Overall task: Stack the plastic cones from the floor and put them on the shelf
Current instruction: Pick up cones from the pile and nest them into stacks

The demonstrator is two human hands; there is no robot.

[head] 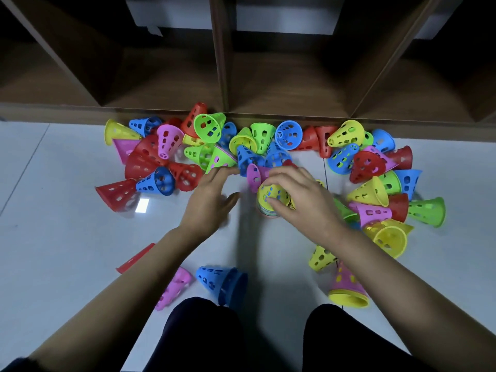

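Right hand [300,200]: fingers and thumb curled round the stack [272,196], gripping it from the right side.
Left hand [212,197]: fingers straight and spread, holding nothing (outline blurred), just left of the stack.
Stack position: on the floor [67,237], between the two hands, well short of the shelf [222,76].
Stack axis: roughly upright, narrow end towards the camera, a yellow cone on top and coloured rims showing below it.
Nearest loose piece: pink cone [253,177], lying on its side just beyond the stack.
Pink cone axis: runs left to right, wide mouth facing the left hand; whether the right fingers touch its narrow end cannot be told.
Nearer free hand: the left, judged; its fingertips are near the pink mouth, while the right is occupied.
Direction of next reach: forward and slightly right from the left hand.
Fit requirement: the cone needs turning mouth-down before it will seat over the stack.
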